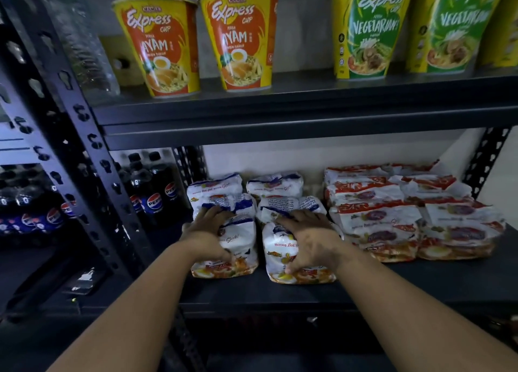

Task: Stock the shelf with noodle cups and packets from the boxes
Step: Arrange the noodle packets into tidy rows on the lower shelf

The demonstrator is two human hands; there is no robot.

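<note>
Both hands are on the lower shelf, each clamped over a blue-and-white noodle packet. The left hand curls fingers over the top of the left packet, thumb at its front edge; the right hand does likewise on the right packet. Red-and-white packets are stacked just beside them. Above stand orange cups reading "Express Cup Ayam" and green cups reading "Vegetarian". Pepsi bottles sit left.
</note>
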